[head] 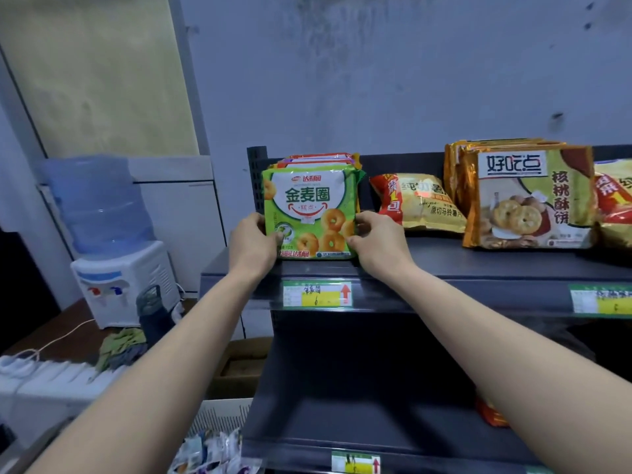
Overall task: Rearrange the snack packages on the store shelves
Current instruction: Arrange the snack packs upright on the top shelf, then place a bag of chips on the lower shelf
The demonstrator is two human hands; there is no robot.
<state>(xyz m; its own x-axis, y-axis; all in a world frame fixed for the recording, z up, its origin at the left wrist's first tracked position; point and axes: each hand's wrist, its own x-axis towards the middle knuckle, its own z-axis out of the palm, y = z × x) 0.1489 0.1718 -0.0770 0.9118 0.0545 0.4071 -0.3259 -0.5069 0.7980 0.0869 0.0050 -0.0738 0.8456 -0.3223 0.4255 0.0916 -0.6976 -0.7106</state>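
A green snack package [309, 206] with ring biscuits printed on it stands upright at the left end of the top shelf [478, 265], in front of a row of similar packs. My left hand [254, 242] grips its lower left edge and my right hand [378, 239] grips its lower right edge. To the right lies a yellow and red chip bag [419, 201]. Further right stand gold biscuit packages [526, 200], and another chip bag [615, 206] shows at the frame's right edge.
A price tag [317, 294] sits on the shelf rail under the green package. An orange pack [490, 413] lies on the lower shelf. Left of the shelving stand a water dispenser [116, 268], a cardboard box [239, 367] and a basket of small packets [212, 446].
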